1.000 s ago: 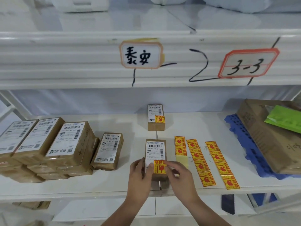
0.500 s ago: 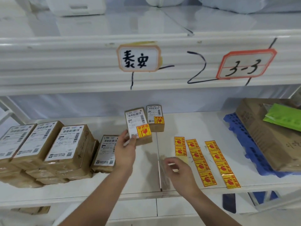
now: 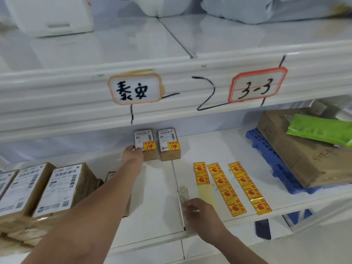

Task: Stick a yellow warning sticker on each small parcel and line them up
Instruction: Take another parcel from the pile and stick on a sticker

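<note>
Two small brown parcels stand side by side at the back of the white shelf (image 3: 156, 187), each with a white label and a yellow warning sticker. My left hand (image 3: 133, 154) reaches far in and grips the left parcel (image 3: 145, 143) by its near left corner; it rests on the shelf just left of the right parcel (image 3: 169, 144). My right hand (image 3: 198, 210) lies near the front edge with fingers loosely curled and blurred, beside an empty backing strip (image 3: 204, 191). Strips of yellow warning stickers (image 3: 226, 187) lie to its right. A stack of unstickered parcels (image 3: 59, 189) sits at the left.
A large brown carton (image 3: 301, 155) with a green bag (image 3: 322, 130) on top rests on a blue plastic pallet (image 3: 266, 159) at the right. The upper shelf's front rail (image 3: 171, 88) carries two handwritten tags. Another parcel (image 3: 111, 175) is partly hidden behind my left forearm.
My left hand carried the freshly stickered parcel from the front of the shelf to the back and set it down left of the other stickered parcel. My right hand stayed near the front edge.
</note>
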